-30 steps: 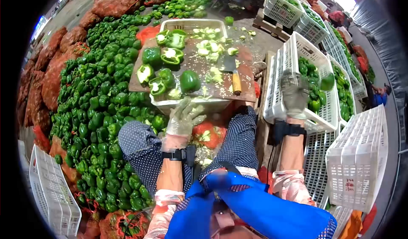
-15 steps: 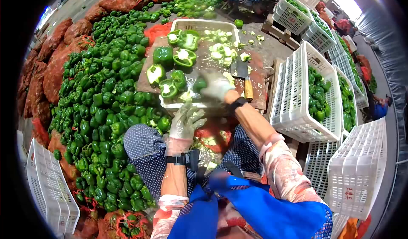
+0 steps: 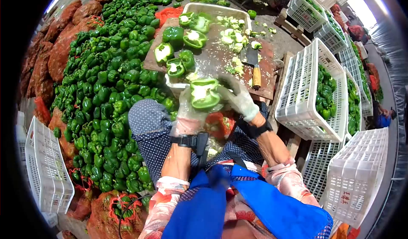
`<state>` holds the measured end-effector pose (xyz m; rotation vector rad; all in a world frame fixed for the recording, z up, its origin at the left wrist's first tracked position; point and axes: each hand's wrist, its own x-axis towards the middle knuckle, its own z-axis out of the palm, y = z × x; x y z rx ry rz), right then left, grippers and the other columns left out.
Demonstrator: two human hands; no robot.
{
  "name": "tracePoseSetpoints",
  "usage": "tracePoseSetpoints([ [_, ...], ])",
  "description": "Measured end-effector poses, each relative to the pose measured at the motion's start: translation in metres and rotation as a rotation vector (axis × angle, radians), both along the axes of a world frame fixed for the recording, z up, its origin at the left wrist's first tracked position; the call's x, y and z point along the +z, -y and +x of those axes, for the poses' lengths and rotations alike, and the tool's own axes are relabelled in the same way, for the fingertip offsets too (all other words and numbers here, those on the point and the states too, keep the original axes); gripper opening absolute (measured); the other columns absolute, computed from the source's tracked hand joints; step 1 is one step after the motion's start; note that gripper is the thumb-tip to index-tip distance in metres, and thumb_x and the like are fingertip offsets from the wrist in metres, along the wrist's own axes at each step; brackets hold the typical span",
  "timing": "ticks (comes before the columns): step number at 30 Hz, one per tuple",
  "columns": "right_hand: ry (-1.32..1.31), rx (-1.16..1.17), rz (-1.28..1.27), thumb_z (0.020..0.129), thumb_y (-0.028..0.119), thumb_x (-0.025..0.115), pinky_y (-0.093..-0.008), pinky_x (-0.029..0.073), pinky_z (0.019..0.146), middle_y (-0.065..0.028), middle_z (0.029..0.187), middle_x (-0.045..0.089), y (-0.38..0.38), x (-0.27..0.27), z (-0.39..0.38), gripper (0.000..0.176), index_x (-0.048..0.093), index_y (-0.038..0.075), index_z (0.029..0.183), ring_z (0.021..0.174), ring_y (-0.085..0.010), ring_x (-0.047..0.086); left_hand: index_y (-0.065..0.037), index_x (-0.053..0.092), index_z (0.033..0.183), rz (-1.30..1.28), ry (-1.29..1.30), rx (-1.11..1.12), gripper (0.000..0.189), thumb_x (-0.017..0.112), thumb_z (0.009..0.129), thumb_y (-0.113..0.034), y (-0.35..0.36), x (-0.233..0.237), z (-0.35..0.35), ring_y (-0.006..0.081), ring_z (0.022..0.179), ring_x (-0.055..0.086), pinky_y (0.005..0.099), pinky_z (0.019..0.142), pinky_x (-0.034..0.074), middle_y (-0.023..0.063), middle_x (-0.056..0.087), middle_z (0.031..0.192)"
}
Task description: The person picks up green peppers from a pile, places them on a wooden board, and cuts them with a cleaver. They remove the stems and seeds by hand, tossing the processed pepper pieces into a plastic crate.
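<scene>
Both my gloved hands hold one cut green bell pepper (image 3: 204, 94), its pale core facing up, just in front of the wooden cutting board (image 3: 212, 63). My left hand (image 3: 187, 113) grips it from the left and below. My right hand (image 3: 239, 95) grips its right side. Several halved peppers (image 3: 175, 65) lie on the board's left part. A cleaver with a wooden handle (image 3: 255, 67) rests on the board's right part beside pale core scraps (image 3: 231, 35).
A large heap of green peppers (image 3: 110, 86) fills the ground at left, edged by red mesh sacks (image 3: 59, 56). White plastic crates (image 3: 310, 94) with peppers stand at right; an empty crate (image 3: 361, 175) lies lower right. Another crate (image 3: 46, 167) is at left.
My right hand swung from the crate at right to the board, took a pepper and brought it toward me. My left hand rose to grip it too.
</scene>
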<state>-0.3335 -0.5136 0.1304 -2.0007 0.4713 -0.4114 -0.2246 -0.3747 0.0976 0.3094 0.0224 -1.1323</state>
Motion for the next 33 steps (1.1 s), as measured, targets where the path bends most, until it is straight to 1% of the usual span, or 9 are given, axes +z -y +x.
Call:
tracePoseSetpoints([
  [3, -0.22, -0.003, 0.083, 0.091, 0.024, 0.059, -0.0393, 0.052, 0.081, -0.0189, 0.102, 0.066, -0.018, 0.05, -0.008, 0.033, 0.058, 0.003, 0.117, 0.092, -0.0315, 0.065, -0.004, 0.047, 0.132, 0.035, 0.149, -0.001, 0.046, 0.049, 0.098, -0.035, -0.001, 0.007, -0.007, 0.0267, 0.108, 0.061, 0.0421, 0.092, 0.054, 0.0171, 0.058, 0.121],
  [6, -0.108, 0.034, -0.376, 0.09, 0.028, 0.059, -0.0403, 0.05, 0.086, -0.0182, 0.113, 0.061, -0.027, 0.009, -0.009, 0.042, 0.053, 0.005, 0.124, 0.1, -0.0348, 0.061, -0.005, 0.047, 0.134, 0.048, 0.255, 0.01, 0.047, 0.052, 0.097, -0.033, 0.005, 0.001, -0.01, 0.0253, 0.11, 0.059, 0.04, 0.093, 0.052, 0.015, 0.058, 0.123],
  [9, -0.04, -0.01, -0.026, 0.087, 0.029, 0.061, -0.0428, 0.045, 0.095, -0.0221, 0.123, 0.055, -0.034, -0.019, -0.003, 0.052, 0.049, 0.003, 0.13, 0.112, -0.0376, 0.055, -0.006, 0.047, 0.136, 0.09, 0.438, 0.063, 0.044, 0.053, 0.097, -0.028, 0.005, -0.006, -0.012, 0.023, 0.115, 0.055, 0.0381, 0.095, 0.05, 0.0115, 0.056, 0.126],
  [12, -0.014, -0.018, -0.106, 0.085, 0.026, 0.064, -0.0431, 0.042, 0.1, -0.0247, 0.128, 0.053, -0.042, -0.028, -0.002, 0.057, 0.046, -0.001, 0.132, 0.117, -0.039, 0.051, -0.007, 0.044, 0.139, 0.182, 0.398, 0.051, 0.05, 0.057, 0.094, -0.027, 0.007, -0.021, -0.01, 0.0234, 0.12, 0.052, 0.0382, 0.101, 0.045, 0.0107, 0.052, 0.133],
  [15, -0.179, 0.02, 0.199, 0.079, 0.028, 0.07, -0.0404, 0.047, 0.09, -0.0246, 0.115, 0.059, -0.048, -0.012, -0.002, 0.061, 0.048, -0.003, 0.126, 0.107, -0.0348, 0.059, -0.007, 0.041, 0.142, 0.246, 0.378, -0.045, 0.06, 0.062, 0.089, -0.025, 0.002, -0.02, -0.003, 0.0216, 0.129, 0.045, 0.0352, 0.109, 0.035, 0.0103, 0.044, 0.143],
  [21, -0.088, 0.157, 0.463, 0.082, 0.018, 0.068, -0.0335, 0.049, 0.08, -0.0137, 0.098, 0.064, -0.037, 0.003, -0.006, 0.039, 0.057, -0.002, 0.114, 0.091, -0.0199, 0.06, -0.01, 0.042, 0.141, 0.102, 0.383, -0.157, 0.069, 0.071, 0.082, -0.029, -0.006, -0.004, -0.004, 0.0256, 0.123, 0.05, 0.0376, 0.101, 0.044, 0.0122, 0.047, 0.14],
  [24, -0.159, 0.239, 0.415, 0.082, 0.02, 0.067, -0.0362, 0.049, 0.078, -0.0149, 0.094, 0.064, -0.029, 0.012, -0.013, 0.036, 0.057, -0.002, 0.109, 0.088, -0.0224, 0.062, -0.007, 0.048, 0.135, 0.132, 0.685, -0.083, 0.06, 0.07, 0.082, -0.024, 0.001, -0.019, -0.004, 0.0251, 0.112, 0.056, 0.0326, 0.093, 0.049, 0.0127, 0.051, 0.134],
  [27, -0.143, 0.264, 0.123, 0.083, 0.025, 0.064, -0.0398, 0.049, 0.075, -0.0183, 0.091, 0.064, -0.028, 0.004, -0.008, 0.035, 0.056, -0.001, 0.105, 0.084, -0.0289, 0.064, -0.006, 0.05, 0.131, 0.267, 1.589, 0.123, 0.056, 0.067, 0.077, -0.009, -0.004, -0.025, 0.003, 0.0233, 0.113, 0.056, 0.0289, 0.09, 0.05, 0.0149, 0.051, 0.134],
  [33, -0.396, 0.095, -0.451, 0.088, 0.025, 0.055, -0.0474, 0.052, 0.071, -0.0219, 0.09, 0.062, -0.021, -0.014, 0.007, 0.027, 0.052, 0.002, 0.101, 0.082, -0.037, 0.064, -0.001, 0.05, 0.128, 0.275, 0.685, 0.002, 0.046, 0.061, 0.088, -0.021, -0.001, 0.003, 0.006, 0.0233, 0.104, 0.061, 0.0371, 0.085, 0.055, 0.0136, 0.057, 0.123],
])
